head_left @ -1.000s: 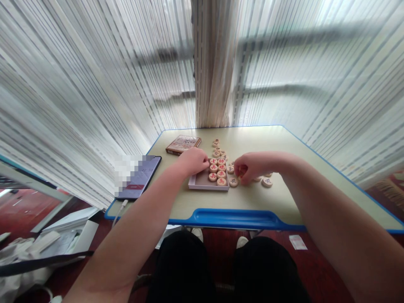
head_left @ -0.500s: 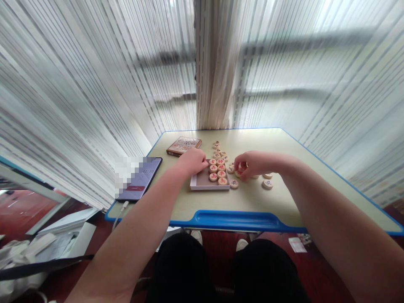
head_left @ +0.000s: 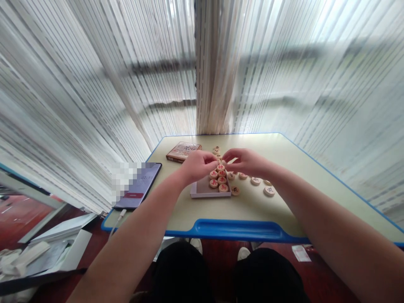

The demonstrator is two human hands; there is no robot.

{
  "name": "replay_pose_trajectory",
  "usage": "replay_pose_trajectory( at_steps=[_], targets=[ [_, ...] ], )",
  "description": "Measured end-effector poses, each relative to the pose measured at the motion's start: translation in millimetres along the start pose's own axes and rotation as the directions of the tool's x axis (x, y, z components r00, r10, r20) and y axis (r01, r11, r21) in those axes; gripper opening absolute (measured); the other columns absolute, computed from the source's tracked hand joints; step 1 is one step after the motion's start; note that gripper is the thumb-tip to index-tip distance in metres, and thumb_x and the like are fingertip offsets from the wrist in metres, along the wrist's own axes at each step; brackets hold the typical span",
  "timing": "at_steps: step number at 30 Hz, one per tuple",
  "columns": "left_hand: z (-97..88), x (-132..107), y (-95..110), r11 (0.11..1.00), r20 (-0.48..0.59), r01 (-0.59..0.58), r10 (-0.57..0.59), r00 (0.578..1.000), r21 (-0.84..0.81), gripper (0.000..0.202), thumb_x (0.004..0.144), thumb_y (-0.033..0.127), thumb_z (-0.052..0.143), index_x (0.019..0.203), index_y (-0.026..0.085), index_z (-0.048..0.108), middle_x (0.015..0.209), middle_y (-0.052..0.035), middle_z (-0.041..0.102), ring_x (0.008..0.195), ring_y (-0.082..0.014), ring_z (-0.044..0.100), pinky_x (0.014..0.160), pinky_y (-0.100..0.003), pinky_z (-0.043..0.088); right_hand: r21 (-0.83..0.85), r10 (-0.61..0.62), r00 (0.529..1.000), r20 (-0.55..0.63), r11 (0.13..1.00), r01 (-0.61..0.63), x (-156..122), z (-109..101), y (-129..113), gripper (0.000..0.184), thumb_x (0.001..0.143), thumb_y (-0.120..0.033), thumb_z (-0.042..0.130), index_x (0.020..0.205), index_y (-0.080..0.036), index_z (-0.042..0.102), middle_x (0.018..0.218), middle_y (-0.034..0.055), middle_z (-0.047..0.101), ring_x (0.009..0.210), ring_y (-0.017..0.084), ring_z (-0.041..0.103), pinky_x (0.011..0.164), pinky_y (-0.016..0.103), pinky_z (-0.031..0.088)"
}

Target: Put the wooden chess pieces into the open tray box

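My left hand (head_left: 203, 165) and my right hand (head_left: 241, 162) come together over the far edge of a shallow white box tray (head_left: 202, 190). Thumb and fingers of each are closed in a pinch, their tips almost meeting. Whatever lies between the fingertips is too small and covered to make out. Inside the tray, round wooden Chinese chess pieces (head_left: 221, 179) with red characters stand in two columns toward the right side. Loose pieces (head_left: 255, 181) lie to the right of the tray, partly under my right hand. Others (head_left: 216, 150) lie beyond it.
A brown patterned flat box (head_left: 181, 151) lies at the table's back left. Left of the tray is a tablet (head_left: 140, 185) with a white cable (head_left: 118, 219) plugged in. A blue trough (head_left: 236, 229) runs along the table's front edge. Sheer curtains (head_left: 142, 63) hang behind.
My right hand has moved left from the loose pieces to the tray's far edge. My left hand has shifted right to meet it, covering a red piece. The view has tilted slightly up.
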State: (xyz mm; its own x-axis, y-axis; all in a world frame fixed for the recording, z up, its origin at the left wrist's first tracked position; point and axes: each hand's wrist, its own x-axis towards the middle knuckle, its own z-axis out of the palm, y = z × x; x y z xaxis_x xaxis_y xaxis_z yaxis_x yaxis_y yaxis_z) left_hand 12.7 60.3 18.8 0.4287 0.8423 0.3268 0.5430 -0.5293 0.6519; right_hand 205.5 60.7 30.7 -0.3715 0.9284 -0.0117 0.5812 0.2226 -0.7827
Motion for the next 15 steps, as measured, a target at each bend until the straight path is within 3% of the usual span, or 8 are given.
replay_pose_trajectory(
  at_steps=[4, 6, 10, 15],
  targets=[
    [-0.1, 3, 0, 0.912, 0.102, 0.269, -0.250, 0.963, -0.311, 0.020, 0.076, 0.031, 0.060, 0.075, 0.012, 0.068, 0.062, -0.0018, 0.064, 0.046, -0.0068, 0.050, 0.042, -0.019, 0.036, 0.041, -0.079, 0.995, -0.062, 0.996, 0.082, -2, 3, -3, 0.023, 0.071, -0.026, 0.066, 0.092, -0.017, 0.063, 0.091, 0.0066, 0.069, 0.073, 0.015, 0.064, 0.060, 0.026, 0.053],
    [-1.7, 5, -1, 0.853, 0.091, 0.327, -0.318, 0.944, -0.407, 0.032, 0.078, 0.041, 0.059, 0.074, 0.010, 0.067, 0.063, -0.0048, 0.065, 0.042, -0.0057, 0.048, 0.037, -0.018, 0.032, 0.023, -0.115, 0.990, -0.082, 0.993, 0.117, -2, 5, -3, 0.023, 0.071, -0.027, 0.067, 0.091, -0.017, 0.064, 0.085, 0.0055, 0.069, 0.071, 0.014, 0.064, 0.060, 0.026, 0.052],
    [-5.4, 5, -4, 0.807, 0.112, 0.328, -0.315, 0.943, -0.492, 0.045, 0.076, 0.053, 0.060, 0.079, 0.009, 0.067, 0.074, -0.0098, 0.069, 0.045, -0.0064, 0.053, 0.037, -0.018, 0.035, 0.056, -0.219, 0.972, -0.089, 0.973, 0.224, 0, 10, 0, 0.028, 0.068, -0.026, 0.068, 0.094, -0.017, 0.062, 0.081, 0.0041, 0.068, 0.072, 0.014, 0.063, 0.066, 0.028, 0.054],
    [-7.0, 3, -2, 0.850, 0.157, 0.321, -0.281, 0.947, -0.418, 0.039, 0.069, 0.047, 0.071, 0.082, 0.010, 0.067, 0.079, -0.0098, 0.070, 0.053, -0.0087, 0.058, 0.040, -0.018, 0.038, 0.084, -0.299, 0.948, -0.106, 0.948, 0.308, 2, 13, 6, 0.033, 0.068, -0.025, 0.069, 0.098, -0.016, 0.059, 0.081, 0.0049, 0.066, 0.077, 0.016, 0.064, 0.076, 0.034, 0.055]
  ],
)
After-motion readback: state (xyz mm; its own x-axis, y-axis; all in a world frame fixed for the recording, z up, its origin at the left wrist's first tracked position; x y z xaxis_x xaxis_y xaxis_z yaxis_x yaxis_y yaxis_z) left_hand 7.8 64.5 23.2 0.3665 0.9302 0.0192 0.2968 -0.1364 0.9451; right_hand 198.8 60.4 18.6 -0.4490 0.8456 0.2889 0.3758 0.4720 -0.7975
